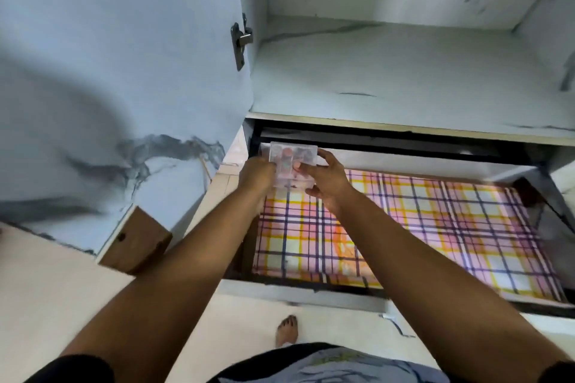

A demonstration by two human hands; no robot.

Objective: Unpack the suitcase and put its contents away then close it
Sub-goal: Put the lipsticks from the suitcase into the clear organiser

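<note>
While drawer (311, 297) stands pulled out, both hands hold clear plastic box (292, 165) over far-left corner of plaid liner (435, 227). Left hand (256, 172) clamps left edge, right hand (323, 177) pinches right: steadying for level placement, likely. Suitcase not in view.

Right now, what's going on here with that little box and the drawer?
A person is standing at an open wardrobe, holding a small clear plastic box in both hands. The left hand grips its left side and the right hand its right, over the back left corner of a pulled-out drawer. The drawer is lined with checked paper. The shelf above it is open too. No suitcase is in view.
</note>
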